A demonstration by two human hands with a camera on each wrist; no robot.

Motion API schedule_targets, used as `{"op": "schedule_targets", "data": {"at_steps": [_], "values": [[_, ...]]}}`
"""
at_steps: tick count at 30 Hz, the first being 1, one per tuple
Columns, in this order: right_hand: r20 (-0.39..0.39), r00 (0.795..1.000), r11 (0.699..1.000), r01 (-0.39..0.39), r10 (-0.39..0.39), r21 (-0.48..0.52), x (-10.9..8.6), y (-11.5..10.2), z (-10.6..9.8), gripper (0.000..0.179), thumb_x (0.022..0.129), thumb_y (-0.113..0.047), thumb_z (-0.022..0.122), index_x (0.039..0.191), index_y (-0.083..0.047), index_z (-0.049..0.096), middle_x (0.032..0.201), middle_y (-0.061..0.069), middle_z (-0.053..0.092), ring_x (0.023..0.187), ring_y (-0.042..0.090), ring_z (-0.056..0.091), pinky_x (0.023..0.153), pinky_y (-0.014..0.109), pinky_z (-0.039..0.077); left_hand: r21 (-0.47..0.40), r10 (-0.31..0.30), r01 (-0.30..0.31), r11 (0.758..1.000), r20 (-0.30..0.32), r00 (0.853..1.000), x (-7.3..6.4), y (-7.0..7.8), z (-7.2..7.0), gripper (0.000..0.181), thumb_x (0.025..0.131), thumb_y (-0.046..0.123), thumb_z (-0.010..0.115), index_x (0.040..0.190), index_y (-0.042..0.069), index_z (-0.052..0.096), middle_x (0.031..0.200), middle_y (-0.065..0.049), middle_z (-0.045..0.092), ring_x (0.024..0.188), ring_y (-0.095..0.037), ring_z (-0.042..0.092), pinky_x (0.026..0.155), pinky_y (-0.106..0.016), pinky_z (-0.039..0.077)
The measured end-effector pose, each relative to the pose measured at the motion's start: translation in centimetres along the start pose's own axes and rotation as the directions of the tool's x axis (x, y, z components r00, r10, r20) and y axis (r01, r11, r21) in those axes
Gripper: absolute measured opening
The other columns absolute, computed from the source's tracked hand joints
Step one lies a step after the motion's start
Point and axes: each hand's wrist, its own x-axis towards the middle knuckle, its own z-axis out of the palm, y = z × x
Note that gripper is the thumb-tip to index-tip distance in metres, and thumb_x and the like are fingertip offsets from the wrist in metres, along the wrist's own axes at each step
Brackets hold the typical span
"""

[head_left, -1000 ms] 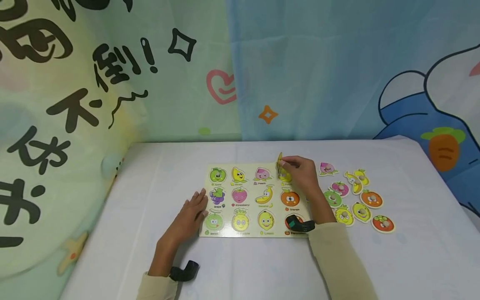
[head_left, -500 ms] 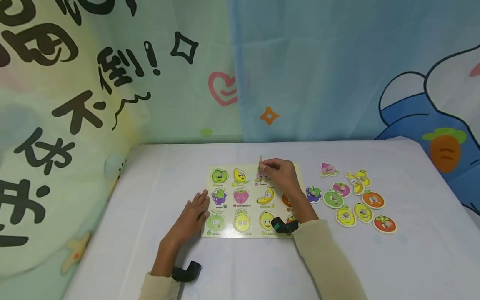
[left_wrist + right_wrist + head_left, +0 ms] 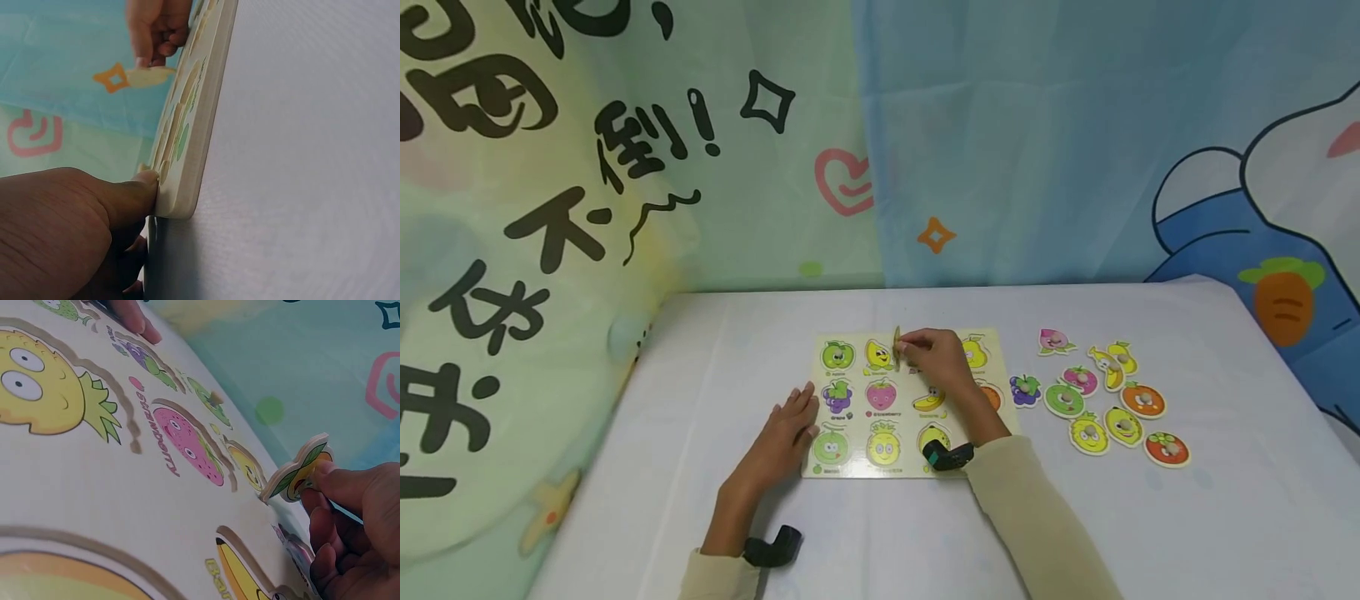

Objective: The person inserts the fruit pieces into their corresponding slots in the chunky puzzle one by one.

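Printed cloth hangs behind the worktop [image 3: 865, 533]: pale yellow-green with large black characters at the left of the frame, blue on the right, where a cartoon carrot [image 3: 1285, 308] sits near the edge. White cloth covers the worktop.

At the centre of the frame lies a pale fruit puzzle board [image 3: 857, 450], flat, with rows of printed fruit in shallow recesses. Over its top row, the right hand [image 3: 934, 354] pinches a yellow fruit puzzle piece [image 3: 896, 346] between thumb and fingers, held on edge beside the printed yellow fruit [image 3: 878, 354] of the second column. In the right wrist view the piece shows green leaves and part of a face, its lower tip close by that recess; whether it touches the board I cannot tell.

Lower left of centre, the left hand [image 3: 786, 429] rests at the board's left edge, fingers extended and slightly apart, its thumb on the near left part of the board in the left wrist view.

Right of the board, loose pieces lie in a group: a grape piece [image 3: 1026, 390] nearest the board, a peach piece [image 3: 1056, 342] at the top, an orange piece [image 3: 1143, 400] toward the right and a tomato piece [image 3: 1167, 450] at lower right. Both sleeves [image 3: 1037, 517] are beige, and a black device [image 3: 771, 546] sits at each wrist.
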Motion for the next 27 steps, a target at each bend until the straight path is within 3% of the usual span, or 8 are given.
{"op": "schedule_targets", "data": {"at_steps": [8,19,27], "values": [[0.026,1.000,0.997,0.006,-0.004,-0.081,0.3,-0.8,0.6,0.018,0.092,-0.021,0.069,0.104,-0.008,0.075,0.097,0.005,0.071,0.083,0.017,0.062,0.072,0.032,0.051,0.009,0.001,-0.001,1.000,-0.007,1.000,0.1,-0.3,0.2,0.053,0.099,0.012,0.055,0.147,0.001,0.036,0.158,-0.008,0.023,0.146,-0.029,0.015,0.115,-0.052,0.013],[0.106,0.987,0.962,0.141,-0.119,-0.232,0.8,-1.9,0.7,0.015,0.093,-0.015,0.067,0.103,-0.005,0.073,0.095,0.006,0.070,0.082,0.019,0.059,0.075,0.036,0.049,0.009,0.015,-0.015,1.000,-0.012,1.000,0.1,-0.4,0.1,0.053,0.099,0.011,0.056,0.147,-0.002,0.037,0.158,-0.011,0.023,0.146,-0.031,0.015,0.115,-0.053,0.013],[0.115,0.988,0.961,0.125,-0.099,-0.245,0.8,-2.2,1.7,0.013,0.092,-0.014,0.070,0.100,-0.005,0.074,0.091,0.006,0.068,0.081,0.020,0.059,0.075,0.036,0.049,-0.005,0.005,-0.005,1.000,-0.001,1.000,0.2,-0.4,0.1,0.053,0.099,0.011,0.056,0.147,-0.001,0.036,0.158,-0.010,0.023,0.146,-0.030,0.015,0.115,-0.053,0.012]]}}
